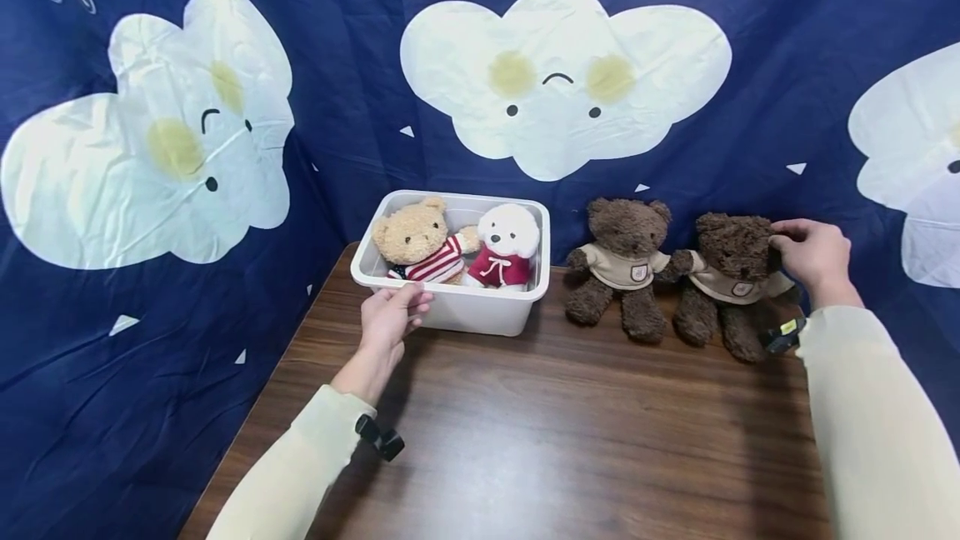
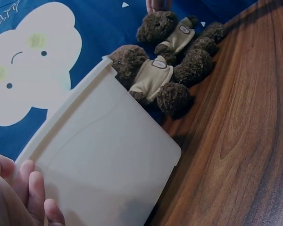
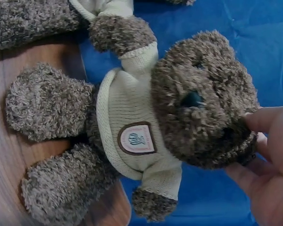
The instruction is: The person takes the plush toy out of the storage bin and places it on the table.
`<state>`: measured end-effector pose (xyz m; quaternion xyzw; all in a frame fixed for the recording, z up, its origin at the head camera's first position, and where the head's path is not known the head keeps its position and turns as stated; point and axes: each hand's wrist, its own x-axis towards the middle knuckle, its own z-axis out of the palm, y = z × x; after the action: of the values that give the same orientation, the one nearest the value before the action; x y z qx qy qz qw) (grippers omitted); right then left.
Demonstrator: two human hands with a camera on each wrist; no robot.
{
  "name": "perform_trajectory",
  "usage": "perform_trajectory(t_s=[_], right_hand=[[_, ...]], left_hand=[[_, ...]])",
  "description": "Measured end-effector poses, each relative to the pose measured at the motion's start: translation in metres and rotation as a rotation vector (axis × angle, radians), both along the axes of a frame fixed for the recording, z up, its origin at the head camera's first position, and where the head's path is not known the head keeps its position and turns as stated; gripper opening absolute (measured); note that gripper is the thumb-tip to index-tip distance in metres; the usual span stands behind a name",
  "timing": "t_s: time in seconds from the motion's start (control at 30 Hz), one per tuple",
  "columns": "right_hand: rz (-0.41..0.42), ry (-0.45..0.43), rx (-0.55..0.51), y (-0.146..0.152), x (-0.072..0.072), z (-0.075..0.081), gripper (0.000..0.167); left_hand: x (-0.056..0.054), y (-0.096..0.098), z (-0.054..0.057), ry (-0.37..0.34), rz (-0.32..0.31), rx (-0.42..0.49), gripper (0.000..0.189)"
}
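My left hand [image 1: 387,317] grips the front rim of a white plastic bin [image 1: 480,312], thumb over the edge and fingers curled below it. Inside the bin sit a tan teddy bear [image 1: 412,234] in a striped shirt and a white plush dog [image 1: 512,229] in a red top. On the right, my right hand [image 1: 816,261] pinches the side of the head of a dark brown teddy bear [image 3: 203,99] in a beige sweater, at its ear. That bear sits tilted on the table, and its ear is hidden by my fingers.
Another dark brown teddy bear [image 1: 628,232] in a beige sweater sits between the bin and the held bear. The wooden table [image 1: 570,432] runs back to a dark blue curtain [image 1: 345,107] with cloud prints, close behind the toys and along the left side.
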<state>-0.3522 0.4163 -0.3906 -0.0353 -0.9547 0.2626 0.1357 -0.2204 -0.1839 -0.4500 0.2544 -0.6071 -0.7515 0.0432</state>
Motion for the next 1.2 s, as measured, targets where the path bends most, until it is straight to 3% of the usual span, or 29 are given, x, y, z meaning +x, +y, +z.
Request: perform_trajectory(t_s=[0.3, 0.67, 0.97, 1.2], right_hand=[[-0.047, -0.053, -0.044, 0.004, 0.007, -0.010, 0.042], [0.008, -0.026, -0.050, -0.011, 0.007, 0.008, 0.045], [0.078, 0.041, -0.027, -0.055, 0.000, 0.024, 0.039], [0.228, 0.008, -0.077, -0.110, -0.001, 0.041, 0.048]], left_hand=[[0.003, 0.003, -0.004, 0.002, -0.011, -0.006, 0.013], [0.001, -0.001, -0.004, 0.009, -0.015, 0.075, 0.015], [0.000, 0.001, -0.003, 0.019, -0.005, 0.078, 0.014], [-0.001, -0.001, -0.003, 0.033, -0.019, 0.091, 0.015]])
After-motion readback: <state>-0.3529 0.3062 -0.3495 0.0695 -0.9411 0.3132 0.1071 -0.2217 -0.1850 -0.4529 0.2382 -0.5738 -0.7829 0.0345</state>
